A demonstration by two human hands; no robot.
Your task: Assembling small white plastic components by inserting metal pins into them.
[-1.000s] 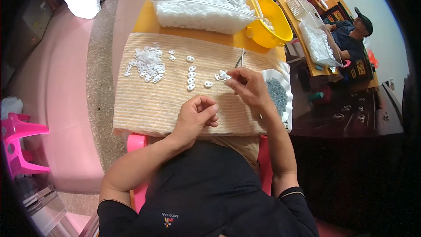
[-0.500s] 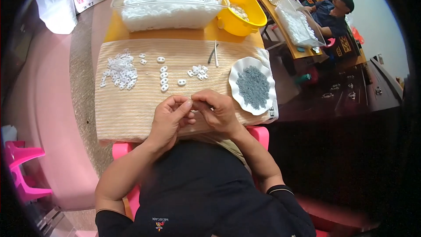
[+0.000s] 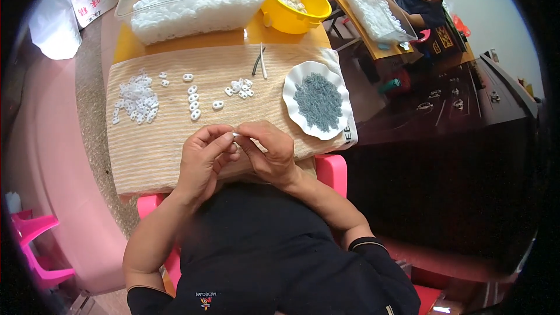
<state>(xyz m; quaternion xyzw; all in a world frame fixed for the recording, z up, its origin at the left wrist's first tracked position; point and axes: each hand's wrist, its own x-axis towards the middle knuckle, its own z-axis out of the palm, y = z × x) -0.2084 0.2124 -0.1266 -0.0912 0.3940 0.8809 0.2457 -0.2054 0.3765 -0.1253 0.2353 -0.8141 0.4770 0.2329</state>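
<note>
Both hands meet fingertip to fingertip over the near part of the striped cloth point(image 3: 146, 157). My left hand point(image 3: 205, 154) is closed in a pinch, and so is my right hand point(image 3: 269, 153). A small white piece point(image 3: 235, 135) shows between their tips, mostly hidden by the fingers. Just beyond lies a short column of white two-holed plastic pieces point(image 3: 193, 104), with a single two-holed piece point(image 3: 218, 105) to its right. A loose heap of white pieces point(image 3: 137, 98) is at the left, and a smaller cluster point(image 3: 239, 88) lies right of the column.
On the right stands a white wavy-rimmed dish point(image 3: 290, 114) of small grey pieces point(image 3: 318, 102). Two thin sticks point(image 3: 263, 64) lie behind it. A clear bin point(image 3: 192, 20) of white pieces and a yellow basin point(image 3: 300, 17) stand at the back. Another person point(image 3: 423, 3) sits at a far table.
The view has shifted, so the table appears farther left and slightly higher. My hands stay pinched together, and a bit of white now shows between the fingertips.
</note>
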